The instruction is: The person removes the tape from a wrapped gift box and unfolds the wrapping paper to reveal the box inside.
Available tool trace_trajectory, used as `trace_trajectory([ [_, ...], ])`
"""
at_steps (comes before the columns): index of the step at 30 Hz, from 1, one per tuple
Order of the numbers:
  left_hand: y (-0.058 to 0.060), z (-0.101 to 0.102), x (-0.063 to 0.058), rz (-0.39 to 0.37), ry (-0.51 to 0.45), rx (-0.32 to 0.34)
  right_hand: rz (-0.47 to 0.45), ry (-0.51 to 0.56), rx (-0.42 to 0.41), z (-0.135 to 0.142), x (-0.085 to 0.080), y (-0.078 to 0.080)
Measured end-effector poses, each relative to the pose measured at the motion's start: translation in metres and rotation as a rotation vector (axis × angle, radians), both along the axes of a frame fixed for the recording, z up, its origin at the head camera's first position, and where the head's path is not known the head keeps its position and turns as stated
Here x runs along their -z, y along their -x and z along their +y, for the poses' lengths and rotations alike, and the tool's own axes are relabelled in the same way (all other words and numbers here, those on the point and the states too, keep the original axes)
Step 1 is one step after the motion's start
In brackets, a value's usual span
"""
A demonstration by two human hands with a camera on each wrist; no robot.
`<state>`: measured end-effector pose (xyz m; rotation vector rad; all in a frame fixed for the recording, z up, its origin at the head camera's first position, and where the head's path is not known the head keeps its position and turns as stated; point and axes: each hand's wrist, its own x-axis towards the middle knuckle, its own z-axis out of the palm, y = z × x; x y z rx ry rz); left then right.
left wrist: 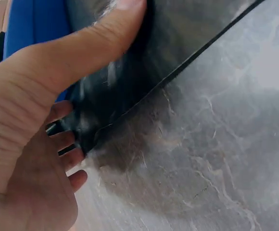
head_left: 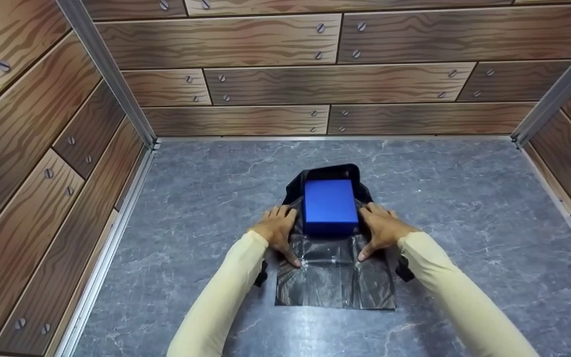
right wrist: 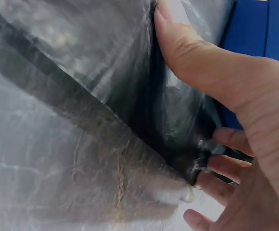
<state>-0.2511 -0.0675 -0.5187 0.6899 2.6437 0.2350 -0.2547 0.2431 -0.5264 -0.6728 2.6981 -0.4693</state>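
A shiny black plastic bag [head_left: 327, 282] lies on the grey floor, its near part flat and creased, its far part raised and bunched. On it rests a blue box [head_left: 330, 201], its smooth top facing up. My left hand [head_left: 276, 228] presses the bag's left side beside the box, thumb on the plastic and fingers spread forward. On the opposite side, my right hand [head_left: 382, 228] presses the bag in the same way. Both wrist views show thumbs on top of the plastic and fingers at its side edge. Neither hand visibly touches the box.
Grey marbled floor [head_left: 206, 198] surrounds the bag. Wood-patterned walls [head_left: 275, 84] enclose it at the back, left and right, with metal strips [head_left: 117, 84] along the corners.
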Motion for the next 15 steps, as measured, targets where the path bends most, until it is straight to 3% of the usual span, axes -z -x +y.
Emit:
trace_trajectory([
  [7,0.018,0.002,0.001,0.054,-0.005,-0.025,0.006,0.049,0.018,-0.005,0.0,0.014],
  [15,0.034,0.004,0.0,0.031,-0.006,-0.038,-0.028,0.016,0.033,-0.006,-0.002,0.031],
])
